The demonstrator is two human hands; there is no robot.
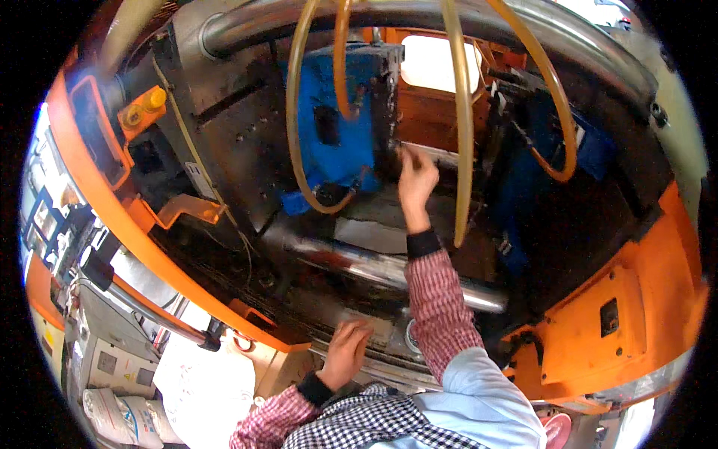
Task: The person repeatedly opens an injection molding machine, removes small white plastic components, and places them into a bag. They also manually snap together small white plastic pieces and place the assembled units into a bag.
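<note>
I look down into an open orange moulding machine point(613, 322). My right hand point(415, 183) reaches deep inside, its fingers touching the edge of the dark mould face beside a blue mould block point(329, 127); whether it grips anything I cannot tell. My left hand point(344, 352) rests with fingers spread on the lower rail at the machine's front edge and holds nothing. A shiny steel tie bar point(359, 262) runs under my right forearm. Both sleeves are red checked.
Several amber hoses point(464, 150) loop down in front of the mould. A second blue block point(538, 165) sits to the right. A thick steel bar point(419, 19) crosses the top. White sacks point(120, 419) and a control cabinet point(105, 359) stand at lower left.
</note>
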